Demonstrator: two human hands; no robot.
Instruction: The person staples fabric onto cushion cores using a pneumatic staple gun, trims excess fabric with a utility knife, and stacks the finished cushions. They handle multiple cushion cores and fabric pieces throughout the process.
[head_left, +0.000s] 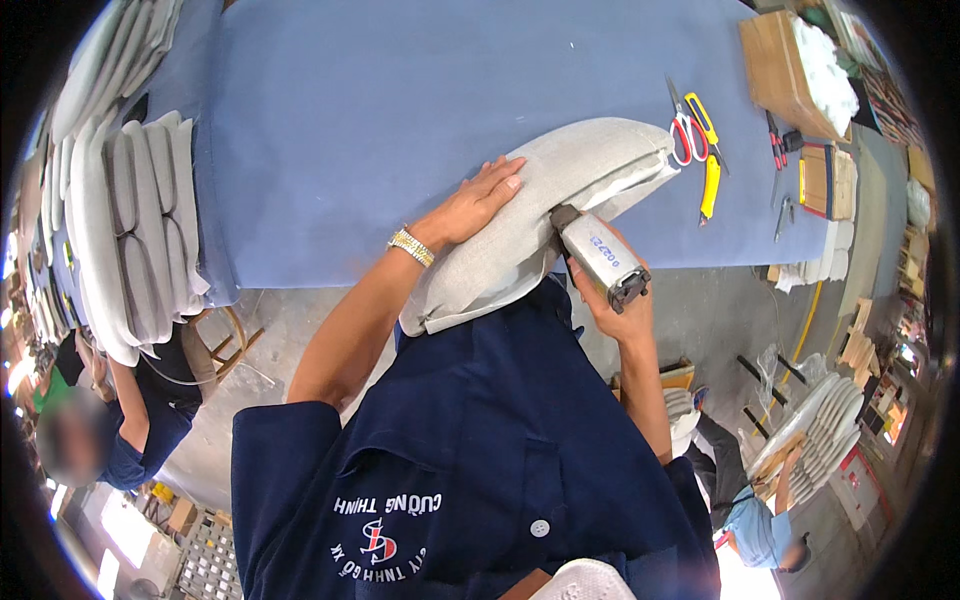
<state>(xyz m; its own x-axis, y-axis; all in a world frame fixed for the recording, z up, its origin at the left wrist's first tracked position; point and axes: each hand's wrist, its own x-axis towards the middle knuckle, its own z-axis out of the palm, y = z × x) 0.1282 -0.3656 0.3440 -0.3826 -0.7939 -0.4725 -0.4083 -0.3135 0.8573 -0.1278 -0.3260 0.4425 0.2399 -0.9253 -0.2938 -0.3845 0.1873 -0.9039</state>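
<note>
A light grey fabric-covered cushion (560, 165) stands tilted on the near edge of the blue table, leaning against my body. White lining or padding shows along its open lower edge. My left hand (485, 200) lies flat on the cushion's upper face, fingers stretched out; a metal watch band is on that wrist. Wrapped around a grey and black staple gun (604, 258) is my right hand (630, 318). The gun's nose meets the cushion's underside edge near its middle. Most of the gun's handle is hidden by its body.
Right of the cushion, on the blue table (400, 100), lie red-handled scissors (688, 135) and yellow cutters (710, 185). Beyond stands a cardboard box (785, 75) with white stuffing. Stacked grey cushions (150, 220) fill the left side. Other people work at both lower sides.
</note>
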